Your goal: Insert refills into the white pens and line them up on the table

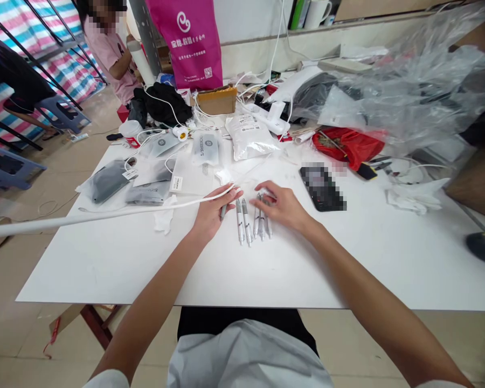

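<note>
Several silver pens lie side by side on the white table, in front of me. My left hand rests at the left end of the row, fingers curled on one pen that sticks out under the fingertips. My right hand lies on the right end of the row, fingers bent down over the tops of two or three pens. A white cable runs from the left edge across my left hand's fingers.
A black phone lies just right of my right hand. Grey and clear packets, a white pouch, a red bag and crumpled clear plastic fill the table's back. Another person sits far left by blue stools.
</note>
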{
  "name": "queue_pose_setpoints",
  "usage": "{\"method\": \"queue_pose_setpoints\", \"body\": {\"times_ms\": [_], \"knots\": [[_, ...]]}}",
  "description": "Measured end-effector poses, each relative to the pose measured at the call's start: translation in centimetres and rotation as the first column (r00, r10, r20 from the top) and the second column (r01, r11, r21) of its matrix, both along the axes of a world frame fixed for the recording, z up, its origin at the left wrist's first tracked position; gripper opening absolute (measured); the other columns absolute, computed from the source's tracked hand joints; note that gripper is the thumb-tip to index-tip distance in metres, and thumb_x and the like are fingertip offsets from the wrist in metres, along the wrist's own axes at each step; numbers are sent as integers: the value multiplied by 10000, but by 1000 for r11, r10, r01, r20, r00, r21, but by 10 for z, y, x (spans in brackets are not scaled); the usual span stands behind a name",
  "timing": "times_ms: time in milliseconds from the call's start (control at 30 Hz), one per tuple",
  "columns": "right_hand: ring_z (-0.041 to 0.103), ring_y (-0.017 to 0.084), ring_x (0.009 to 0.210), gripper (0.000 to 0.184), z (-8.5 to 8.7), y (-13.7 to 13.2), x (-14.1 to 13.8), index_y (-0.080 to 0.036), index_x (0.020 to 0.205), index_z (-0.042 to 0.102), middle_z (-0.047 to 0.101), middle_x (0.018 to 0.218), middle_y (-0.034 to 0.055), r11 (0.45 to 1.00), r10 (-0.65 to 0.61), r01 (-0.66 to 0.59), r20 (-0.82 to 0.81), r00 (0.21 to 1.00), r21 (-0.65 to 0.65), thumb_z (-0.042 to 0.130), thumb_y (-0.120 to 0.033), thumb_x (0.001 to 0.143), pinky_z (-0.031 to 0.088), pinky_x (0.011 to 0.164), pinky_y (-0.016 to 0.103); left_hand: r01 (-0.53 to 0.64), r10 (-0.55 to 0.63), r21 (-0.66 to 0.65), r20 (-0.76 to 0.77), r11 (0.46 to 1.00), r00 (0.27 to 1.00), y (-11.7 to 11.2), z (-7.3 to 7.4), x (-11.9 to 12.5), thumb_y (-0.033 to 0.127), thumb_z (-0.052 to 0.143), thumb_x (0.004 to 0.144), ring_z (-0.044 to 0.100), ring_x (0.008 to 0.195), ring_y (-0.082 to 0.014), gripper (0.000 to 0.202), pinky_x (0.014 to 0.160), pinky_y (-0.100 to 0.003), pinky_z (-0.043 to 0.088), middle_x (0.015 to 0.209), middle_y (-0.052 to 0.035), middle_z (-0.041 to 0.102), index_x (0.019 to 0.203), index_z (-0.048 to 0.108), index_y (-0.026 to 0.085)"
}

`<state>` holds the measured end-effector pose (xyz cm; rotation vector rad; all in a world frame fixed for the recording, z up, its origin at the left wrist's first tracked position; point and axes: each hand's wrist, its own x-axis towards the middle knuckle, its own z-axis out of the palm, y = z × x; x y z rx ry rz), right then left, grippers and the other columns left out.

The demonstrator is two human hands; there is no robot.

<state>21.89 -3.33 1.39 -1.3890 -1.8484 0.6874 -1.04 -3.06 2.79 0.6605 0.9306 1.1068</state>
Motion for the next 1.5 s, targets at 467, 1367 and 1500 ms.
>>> {"method": "queue_pose_setpoints", "body": {"times_ms": [467, 1367, 1500], "knots": [[613, 201, 764, 194, -11, 1, -21, -224, 1020, 767, 758, 877, 42, 980, 100, -120, 129, 987, 157, 596, -313, 1043, 454, 803, 366, -42, 42, -18, -8, 999, 999, 7, 2, -4, 160, 925, 793, 758, 1259, -245, 329, 711, -159, 547, 1290, -102, 799, 1104, 819, 171], [585, 218, 745, 237, -17, 0, -4, -246, 1141, 700, 701, 889, 60, 917, 0, -68, 168, 986, 394, 529, -404, 1100, 487, 766, 374, 36, 75, 335, -314, 941, 946, 2, -6, -2, 328, 934, 768, 779, 1014, -267, 375, 583, -259, 512, 1087, -108, 843, 1105, 850, 188], [608, 235, 783, 215, -19, 1, -1, -244, 1158, 689, 704, 904, 72, 892, 20, -123, 234, 972, 434, 501, -335, 1106, 482, 777, 379, 30, 91, 347, -328, 937, 940, 1, -6, -1, 326, 932, 770, 773, 982, -250, 353, 568, -258, 509, 1074, -100, 843, 1088, 858, 191]]}}
